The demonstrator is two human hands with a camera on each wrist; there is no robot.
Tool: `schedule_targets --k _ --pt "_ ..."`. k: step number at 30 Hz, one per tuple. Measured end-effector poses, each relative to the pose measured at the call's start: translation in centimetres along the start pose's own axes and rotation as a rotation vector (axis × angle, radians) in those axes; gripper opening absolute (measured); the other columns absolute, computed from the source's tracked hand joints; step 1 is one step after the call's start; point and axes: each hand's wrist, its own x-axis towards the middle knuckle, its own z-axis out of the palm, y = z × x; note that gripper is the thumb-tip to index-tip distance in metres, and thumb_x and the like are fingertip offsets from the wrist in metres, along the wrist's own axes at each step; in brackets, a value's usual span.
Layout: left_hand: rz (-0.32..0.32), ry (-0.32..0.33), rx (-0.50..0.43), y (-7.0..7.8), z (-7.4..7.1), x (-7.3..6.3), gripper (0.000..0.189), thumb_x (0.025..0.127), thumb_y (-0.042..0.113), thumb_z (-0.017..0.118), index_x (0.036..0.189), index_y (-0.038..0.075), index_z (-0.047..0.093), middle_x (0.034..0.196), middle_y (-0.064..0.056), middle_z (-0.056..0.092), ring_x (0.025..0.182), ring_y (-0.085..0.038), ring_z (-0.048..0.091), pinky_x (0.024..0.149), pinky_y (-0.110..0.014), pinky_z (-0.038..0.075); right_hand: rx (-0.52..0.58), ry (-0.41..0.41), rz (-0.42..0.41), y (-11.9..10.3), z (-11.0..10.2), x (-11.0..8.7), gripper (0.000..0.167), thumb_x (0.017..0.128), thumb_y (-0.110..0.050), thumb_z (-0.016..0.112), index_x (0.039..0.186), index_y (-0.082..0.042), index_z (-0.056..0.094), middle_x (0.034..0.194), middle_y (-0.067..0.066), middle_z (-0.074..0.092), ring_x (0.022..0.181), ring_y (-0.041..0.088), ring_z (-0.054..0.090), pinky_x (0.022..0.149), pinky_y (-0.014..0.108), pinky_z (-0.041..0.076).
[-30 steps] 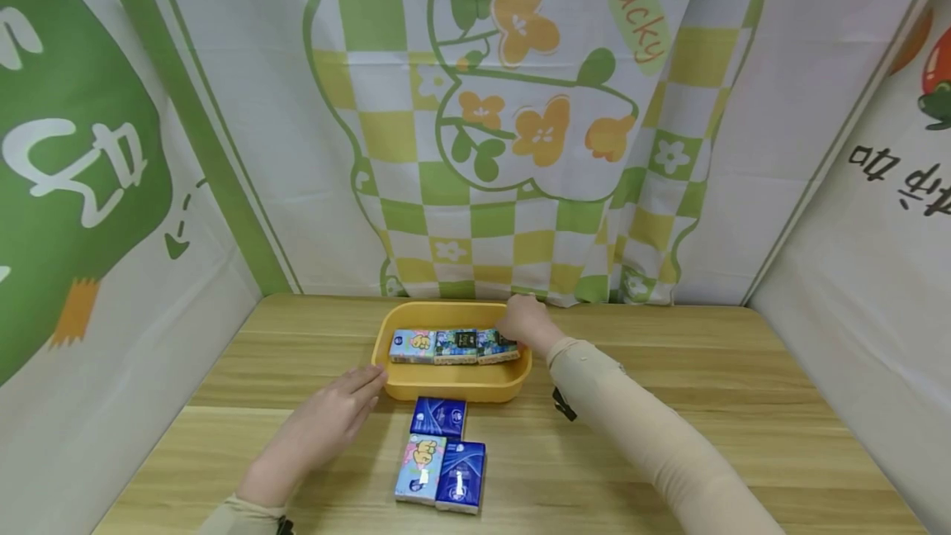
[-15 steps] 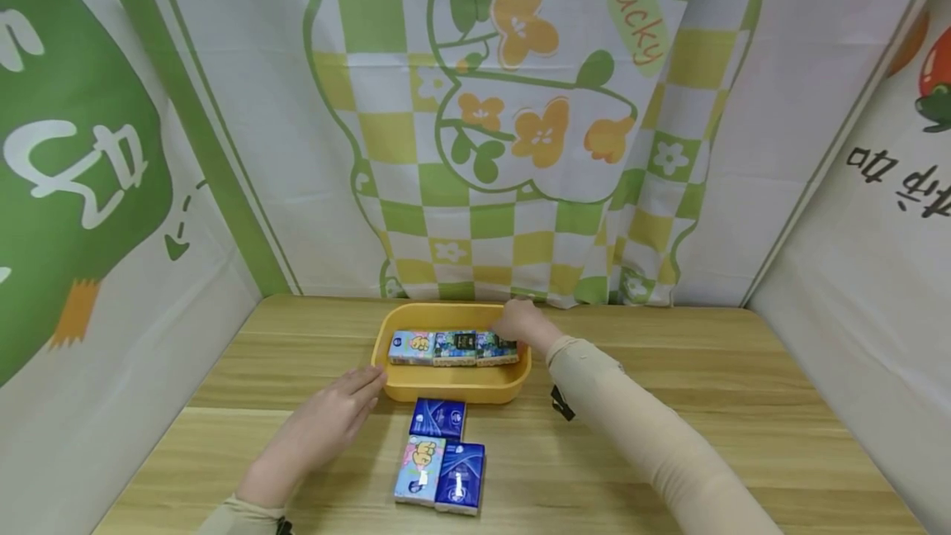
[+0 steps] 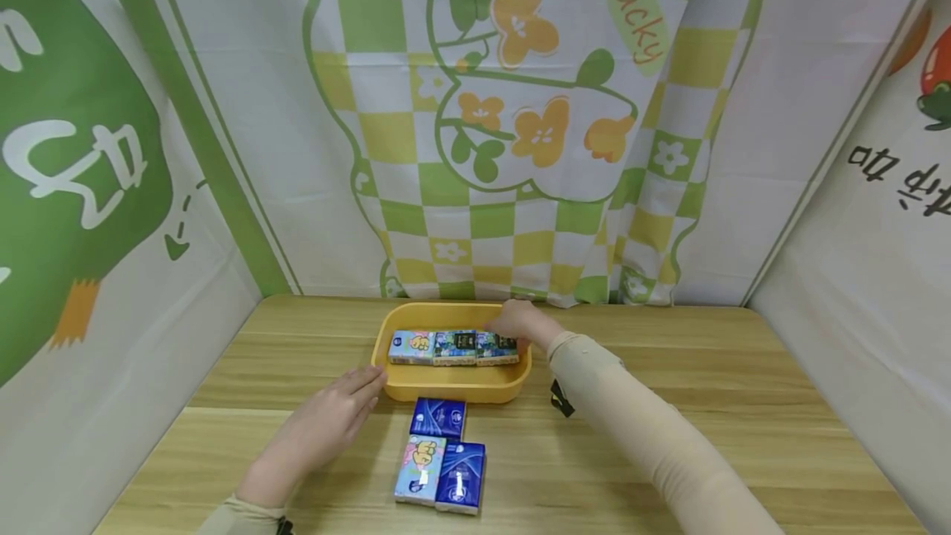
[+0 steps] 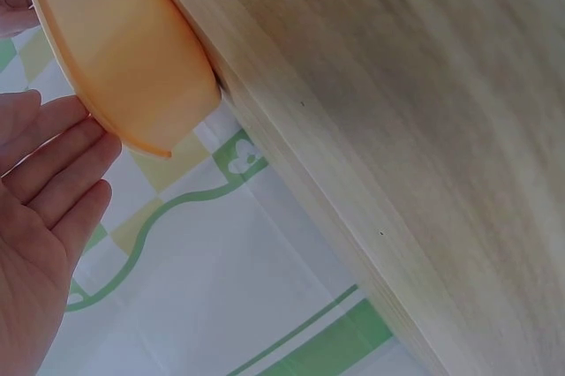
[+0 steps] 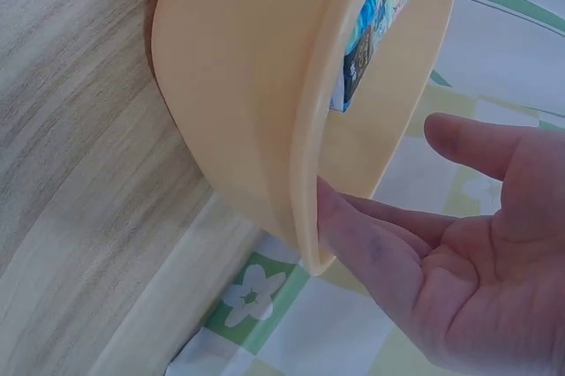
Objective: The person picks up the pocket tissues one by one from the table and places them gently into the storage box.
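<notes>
A yellow plastic bin (image 3: 456, 393) holds three tissue packs side by side: a light-blue one with a yellow cartoon (image 3: 412, 347), a blue-green floral one (image 3: 455, 348) and a second floral one (image 3: 496, 350). My right hand (image 3: 526, 324) reaches over the bin's right rim, close behind the second floral pack. In the right wrist view its fingers (image 5: 353, 239) dip inside the wall while the thumb stands apart, with a gap to the pack (image 5: 357, 63). My left hand (image 3: 330, 419) touches the bin's left rim with straight fingertips (image 4: 106, 142).
In front of the bin lie a dark-blue tissue pack (image 3: 438, 419), a light-blue cartoon pack (image 3: 421, 469) and another dark-blue pack (image 3: 461, 477), close together. The wooden table (image 3: 669, 370) ends at a printed curtain (image 3: 494, 229) behind the bin.
My right hand has shifted slightly left inside the bin. The right floral pack has straightened in line with the middle one. My left hand has stayed at the rim.
</notes>
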Motion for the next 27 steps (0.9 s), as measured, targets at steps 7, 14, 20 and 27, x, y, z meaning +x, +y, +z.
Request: schedule_targets --k 7,14,20,27 --pt "0.008 0.007 0.005 0.0 -0.1 0.0 0.037 0.091 0.014 0.062 0.126 0.002 0.059 0.130 -0.017 0.058 0.118 -0.035 0.057 0.099 -0.050 0.049 0.020 -0.016 0.022 -0.4 -0.1 -0.2 0.063 0.094 -0.043 0.054 0.138 0.001 0.044 0.136 0.020 0.050 0.082 0.031 0.071 0.076 0.037 0.061" --pt "0.002 0.005 0.006 0.1 0.0 0.0 0.037 0.091 0.014 0.062 0.125 0.002 0.060 0.130 -0.017 0.058 0.118 -0.035 0.057 0.099 -0.049 0.049 0.069 -0.037 0.033 -0.5 0.0 -0.2 0.073 0.093 -0.044 0.055 0.145 0.002 0.031 0.143 0.024 0.040 0.084 0.032 0.070 0.076 0.039 0.061" --pt "0.001 0.006 0.002 0.0 0.0 0.0 0.037 0.091 0.014 0.062 0.125 0.001 0.059 0.130 -0.017 0.058 0.118 -0.035 0.057 0.098 -0.050 0.049 0.110 -0.085 0.042 -0.6 -0.2 -0.4 0.078 0.092 -0.047 0.055 0.147 0.001 0.026 0.135 0.028 0.047 0.098 0.037 0.065 0.085 0.042 0.058" --pt "0.007 0.008 0.004 0.0 -0.1 0.0 0.037 0.090 0.013 0.062 0.125 0.001 0.060 0.130 -0.018 0.058 0.118 -0.035 0.057 0.099 -0.049 0.048 0.155 -0.133 0.036 -0.8 -0.2 -0.8 0.079 0.092 -0.047 0.055 0.147 0.002 0.026 0.132 0.033 0.048 0.116 0.041 0.055 0.091 0.045 0.056"
